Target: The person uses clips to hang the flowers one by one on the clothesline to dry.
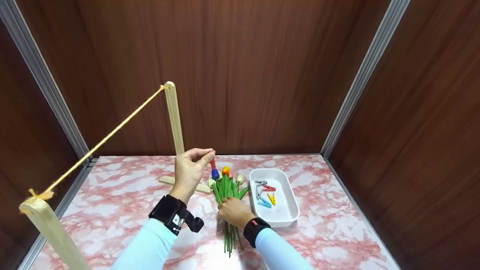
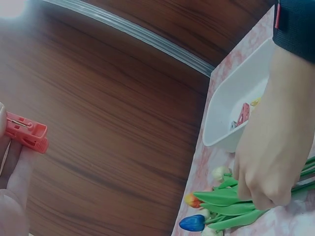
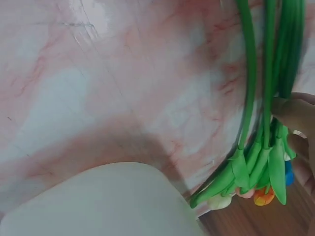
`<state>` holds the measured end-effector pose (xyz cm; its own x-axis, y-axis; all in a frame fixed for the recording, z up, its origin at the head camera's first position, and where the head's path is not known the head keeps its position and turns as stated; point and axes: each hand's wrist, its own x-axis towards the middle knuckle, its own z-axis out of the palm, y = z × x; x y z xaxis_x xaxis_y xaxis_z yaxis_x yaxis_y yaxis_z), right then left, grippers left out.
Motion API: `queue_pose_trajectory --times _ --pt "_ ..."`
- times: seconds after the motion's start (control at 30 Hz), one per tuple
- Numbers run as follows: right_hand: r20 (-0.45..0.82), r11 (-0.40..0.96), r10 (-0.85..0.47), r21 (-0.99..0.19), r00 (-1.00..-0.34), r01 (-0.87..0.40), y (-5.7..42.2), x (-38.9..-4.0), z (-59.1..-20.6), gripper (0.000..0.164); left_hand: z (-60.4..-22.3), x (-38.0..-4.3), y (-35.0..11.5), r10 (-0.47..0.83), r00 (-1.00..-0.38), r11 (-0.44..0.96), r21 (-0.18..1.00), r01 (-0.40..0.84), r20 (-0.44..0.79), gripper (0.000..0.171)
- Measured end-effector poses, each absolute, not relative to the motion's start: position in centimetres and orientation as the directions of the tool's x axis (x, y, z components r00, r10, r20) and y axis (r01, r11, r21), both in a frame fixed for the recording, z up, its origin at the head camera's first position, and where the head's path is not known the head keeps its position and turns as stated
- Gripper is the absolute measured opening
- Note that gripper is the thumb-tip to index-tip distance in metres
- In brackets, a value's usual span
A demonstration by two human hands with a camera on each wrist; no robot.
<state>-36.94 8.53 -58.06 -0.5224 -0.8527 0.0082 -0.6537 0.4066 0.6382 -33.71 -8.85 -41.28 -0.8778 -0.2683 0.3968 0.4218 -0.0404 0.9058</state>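
In the head view my left hand point(image 1: 189, 168) is raised left of the flowers, pinching a red clothespin point(image 1: 213, 161) between thumb and fingers. The left wrist view shows the clothespin's spring end sticking out of the fingertips. Below it, on the table, lies a bunch of artificial tulips point(image 1: 225, 186) with blue, orange, pink and white heads. My right hand point(image 1: 235, 212) is on the bunch, its fingers curled at the green stems point(image 3: 268, 73) just below the leaves. How many stems it grips is hidden.
A white tray point(image 1: 285, 212) with several clothespins point(image 1: 271, 198) stands right of the tulips. At the left, a yellow string point(image 1: 108, 136) runs between a far wooden post point(image 1: 174, 116) and a near wooden post point(image 1: 56, 234). Brown panels point(image 1: 243, 75) enclose the marbled table point(image 1: 330, 232).
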Motion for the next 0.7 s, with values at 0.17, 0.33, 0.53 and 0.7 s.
queue_pose_trajectory --times 0.17,0.33,0.53,0.7 --pt "0.058 0.396 -0.881 0.632 -0.469 -0.666 9.6 -37.5 -58.3 0.017 -41.0 -33.5 -8.9 -0.277 -0.869 -0.025 0.901 0.433 0.41 0.014" --pt "0.159 0.423 -0.899 0.553 -0.407 -0.718 10.6 -38.1 -57.7 0.014 -40.6 -33.5 -9.2 -0.286 -0.861 0.004 0.899 0.438 0.421 0.012" --pt "0.377 0.466 -0.869 0.406 -0.32 -0.787 10.5 -38.8 -55.6 0.017 -39.9 -33.4 -9.4 -0.313 -0.831 0.028 0.88 0.475 0.459 0.011" --pt "0.547 0.495 -0.772 0.199 -0.323 -0.846 10.3 -39.4 -53.3 0.021 -38.2 -33.3 -9.2 -0.31 -0.807 0.063 0.858 0.51 0.503 0.011"
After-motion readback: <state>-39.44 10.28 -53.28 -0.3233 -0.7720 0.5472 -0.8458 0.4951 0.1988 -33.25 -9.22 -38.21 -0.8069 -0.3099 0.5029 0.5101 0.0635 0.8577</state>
